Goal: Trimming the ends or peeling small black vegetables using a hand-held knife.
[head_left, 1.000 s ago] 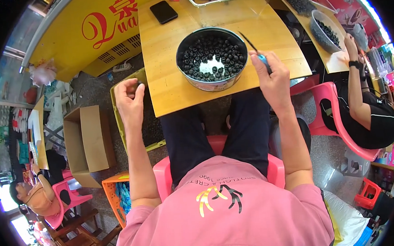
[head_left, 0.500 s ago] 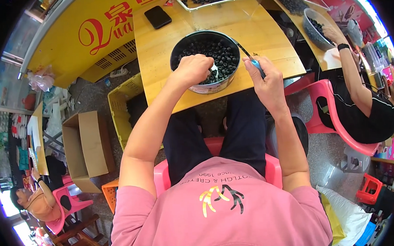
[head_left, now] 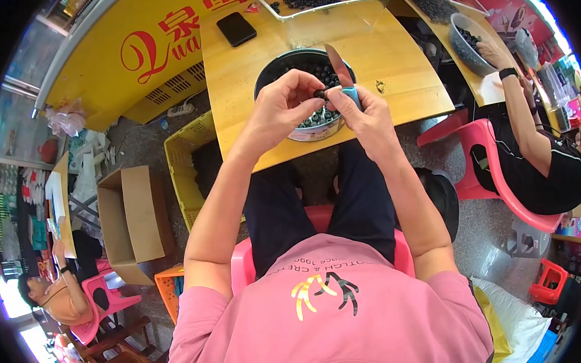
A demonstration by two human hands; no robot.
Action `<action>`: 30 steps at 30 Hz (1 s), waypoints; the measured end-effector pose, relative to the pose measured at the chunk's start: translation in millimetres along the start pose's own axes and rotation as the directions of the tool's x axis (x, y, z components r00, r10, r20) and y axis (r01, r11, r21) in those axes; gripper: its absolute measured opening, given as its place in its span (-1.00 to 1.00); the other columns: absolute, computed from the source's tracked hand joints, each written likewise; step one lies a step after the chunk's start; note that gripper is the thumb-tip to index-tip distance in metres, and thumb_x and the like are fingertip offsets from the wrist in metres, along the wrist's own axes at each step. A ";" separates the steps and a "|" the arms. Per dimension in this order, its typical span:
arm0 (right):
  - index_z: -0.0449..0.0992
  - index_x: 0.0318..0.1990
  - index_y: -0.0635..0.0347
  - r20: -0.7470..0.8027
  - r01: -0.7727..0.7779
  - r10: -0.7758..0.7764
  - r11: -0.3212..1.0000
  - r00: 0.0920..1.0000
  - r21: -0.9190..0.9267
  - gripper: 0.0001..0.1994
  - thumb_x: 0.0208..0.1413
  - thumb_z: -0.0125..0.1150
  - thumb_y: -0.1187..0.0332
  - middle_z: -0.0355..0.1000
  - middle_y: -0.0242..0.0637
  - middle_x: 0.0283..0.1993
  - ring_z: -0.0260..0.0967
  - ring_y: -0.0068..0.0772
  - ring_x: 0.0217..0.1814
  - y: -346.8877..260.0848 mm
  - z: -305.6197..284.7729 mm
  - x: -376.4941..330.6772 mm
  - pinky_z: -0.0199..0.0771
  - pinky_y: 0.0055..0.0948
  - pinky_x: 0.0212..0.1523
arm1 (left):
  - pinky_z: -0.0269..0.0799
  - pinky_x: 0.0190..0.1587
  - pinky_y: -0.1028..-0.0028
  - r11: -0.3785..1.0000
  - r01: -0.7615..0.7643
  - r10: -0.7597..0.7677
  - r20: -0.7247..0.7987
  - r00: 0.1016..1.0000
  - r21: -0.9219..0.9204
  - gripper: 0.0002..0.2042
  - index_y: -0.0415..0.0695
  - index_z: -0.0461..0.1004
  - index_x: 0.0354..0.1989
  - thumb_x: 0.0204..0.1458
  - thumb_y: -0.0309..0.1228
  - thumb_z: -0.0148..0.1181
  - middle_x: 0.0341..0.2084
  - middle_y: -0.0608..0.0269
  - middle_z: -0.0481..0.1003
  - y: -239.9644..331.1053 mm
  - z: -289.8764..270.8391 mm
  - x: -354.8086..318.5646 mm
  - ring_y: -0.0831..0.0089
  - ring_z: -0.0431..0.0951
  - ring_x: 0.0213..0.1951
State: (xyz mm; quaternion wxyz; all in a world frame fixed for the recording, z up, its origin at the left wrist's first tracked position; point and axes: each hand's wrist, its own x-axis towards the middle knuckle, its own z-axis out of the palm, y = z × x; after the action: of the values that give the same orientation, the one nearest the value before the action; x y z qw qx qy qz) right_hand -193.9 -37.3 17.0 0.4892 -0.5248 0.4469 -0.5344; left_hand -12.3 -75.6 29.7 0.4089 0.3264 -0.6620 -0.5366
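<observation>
My right hand (head_left: 369,119) is closed around the blue handle of a knife (head_left: 340,66), its blade pointing up and away from me over the tin. Close beside it, my left hand (head_left: 280,108) pinches a small dark round piece (head_left: 321,94) between thumb and fingertips, near the base of the knife. Both hands are above the near part of a round tin (head_left: 311,135) on the wooden table. Inside the tin lie many black, bead-like pieces (head_left: 316,118), partly hidden by my hands.
On the table (head_left: 402,64) are a black phone (head_left: 236,28) and a white-rimmed tray (head_left: 334,4) of dark pieces. At right, a co-worker's hand (head_left: 494,54) reaches into a bowl (head_left: 465,44). A yellow crate (head_left: 182,140) and cardboard box (head_left: 141,206) stand at left.
My left hand has risen out of the tin with a small dark piece. My right hand has moved left to meet it, and the knife blade now points upward.
</observation>
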 end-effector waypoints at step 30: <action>0.52 -0.26 0.20 0.153 -0.150 0.114 0.957 0.982 0.249 -0.81 0.14 0.29 0.26 0.46 -0.49 -0.40 0.31 -0.76 -0.40 -12.8 11.8 -1.6 0.31 -0.68 -0.39 | 0.37 -0.35 0.65 0.908 -0.003 -0.089 -0.201 0.976 -0.418 -0.81 -0.23 0.54 -0.15 0.08 -0.47 0.26 -0.43 0.34 0.55 1.1 14.8 -38.1 0.69 0.44 -0.44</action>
State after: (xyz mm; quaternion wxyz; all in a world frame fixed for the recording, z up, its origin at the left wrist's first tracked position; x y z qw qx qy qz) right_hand -182.8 -33.8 30.0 0.6179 -0.4608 0.3724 -0.5169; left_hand -8.3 -35.6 22.2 0.5262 0.3028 -0.4769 -0.6356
